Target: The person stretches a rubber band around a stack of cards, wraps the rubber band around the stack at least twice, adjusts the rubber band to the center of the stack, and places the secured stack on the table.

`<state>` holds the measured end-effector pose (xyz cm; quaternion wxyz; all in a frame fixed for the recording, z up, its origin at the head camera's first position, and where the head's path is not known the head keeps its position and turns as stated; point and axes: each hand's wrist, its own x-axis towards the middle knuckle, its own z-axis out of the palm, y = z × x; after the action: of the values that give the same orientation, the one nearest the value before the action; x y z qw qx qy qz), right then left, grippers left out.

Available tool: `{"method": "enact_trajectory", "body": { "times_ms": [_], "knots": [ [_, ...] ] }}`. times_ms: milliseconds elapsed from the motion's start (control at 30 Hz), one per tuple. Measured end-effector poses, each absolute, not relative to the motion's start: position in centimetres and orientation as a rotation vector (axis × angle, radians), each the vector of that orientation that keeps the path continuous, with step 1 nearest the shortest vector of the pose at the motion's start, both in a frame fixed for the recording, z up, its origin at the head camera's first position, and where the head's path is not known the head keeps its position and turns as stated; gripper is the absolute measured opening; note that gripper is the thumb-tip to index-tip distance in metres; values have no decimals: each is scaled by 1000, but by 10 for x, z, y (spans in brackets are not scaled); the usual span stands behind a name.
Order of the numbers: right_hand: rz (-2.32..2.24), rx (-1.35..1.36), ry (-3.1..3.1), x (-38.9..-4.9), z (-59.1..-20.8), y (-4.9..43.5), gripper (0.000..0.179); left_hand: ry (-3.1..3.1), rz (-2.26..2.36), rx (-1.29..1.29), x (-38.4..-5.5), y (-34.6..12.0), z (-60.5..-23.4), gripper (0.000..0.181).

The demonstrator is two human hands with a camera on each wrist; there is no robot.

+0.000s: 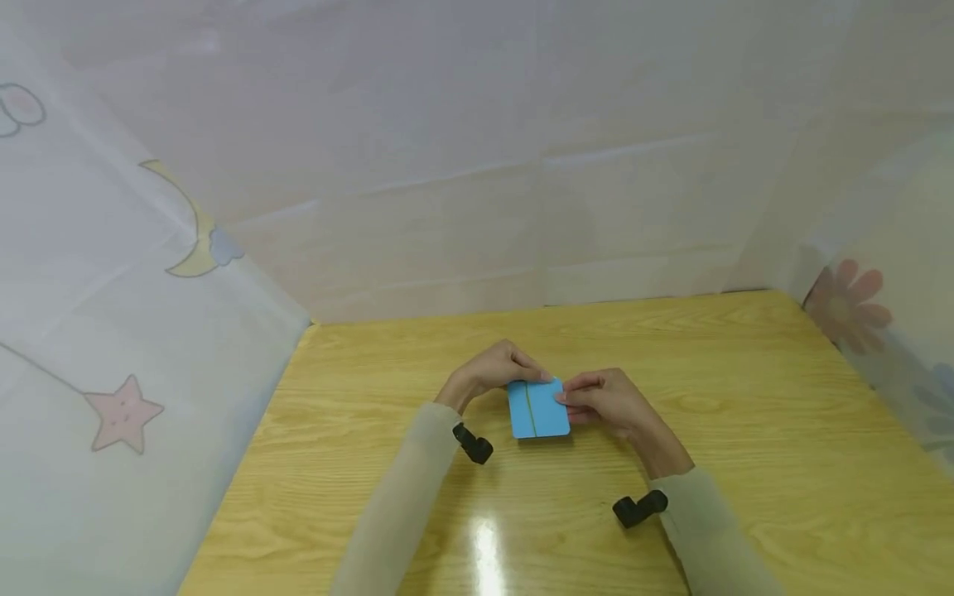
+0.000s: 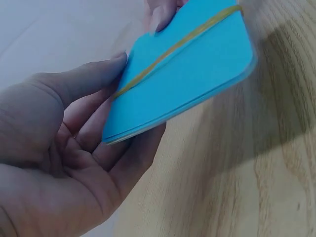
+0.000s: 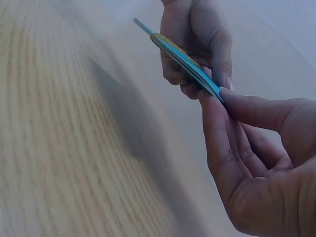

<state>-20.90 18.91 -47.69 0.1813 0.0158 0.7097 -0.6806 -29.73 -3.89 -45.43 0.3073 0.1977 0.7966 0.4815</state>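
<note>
A thin stack of blue cards [image 1: 547, 414] with rounded corners is held up over the table between both hands. One yellow rubber band [image 2: 185, 39] runs round the stack, slanting across its blue face in the left wrist view. My left hand [image 1: 498, 367] grips the far edge, thumb on the blue face and fingers behind. At the right edge, my right hand [image 1: 607, 403] pinches a corner between thumb and fingers. Edge-on in the right wrist view, the cards [image 3: 190, 64] show several layers, with the band bulging along one side.
The wooden table [image 1: 358, 497] carries the cards' shadow and a bright glare spot near its front. Pale cloth with a moon, star and flower print hangs behind and at both sides. Each sleeved wrist wears a black camera mount [image 1: 474, 444].
</note>
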Motion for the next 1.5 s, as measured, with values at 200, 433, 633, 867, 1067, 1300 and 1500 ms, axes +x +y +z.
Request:
{"method": "enact_trajectory", "body": {
  "times_ms": [200, 433, 633, 867, 1067, 1300, 1500],
  "knots": [
    [-1924, 80, 1997, -211, -480, 190, 40, 2060, 1340, 474, -298, -51, -458, 25],
    [-1973, 115, 1951, -210, -480, 195, 37, 1938, 1409, 373, -296, -60, -461, 31],
    [-1992, 81, 1950, -211, -477, 200, 41, 1914, 1438, 369, -295, -58, -461, 28],
    [-1983, 70, 1969, -211, -477, 207, 39, 1955, 1451, 351, -294, -51, -461, 26],
    [-2018, 56, 1926, -210, -477, 208, 30, 1990, 1483, 346, -291, -47, -463, 24],
    [-2044, 44, 1918, -207, -475, 206, 22, 2011, 1499, 363, -290, -45, -460, 23],
    [-1987, 31, 2003, -207, -470, 198, 31, 2056, 1481, 406, -287, -37, -457, 22]
  ]
}}
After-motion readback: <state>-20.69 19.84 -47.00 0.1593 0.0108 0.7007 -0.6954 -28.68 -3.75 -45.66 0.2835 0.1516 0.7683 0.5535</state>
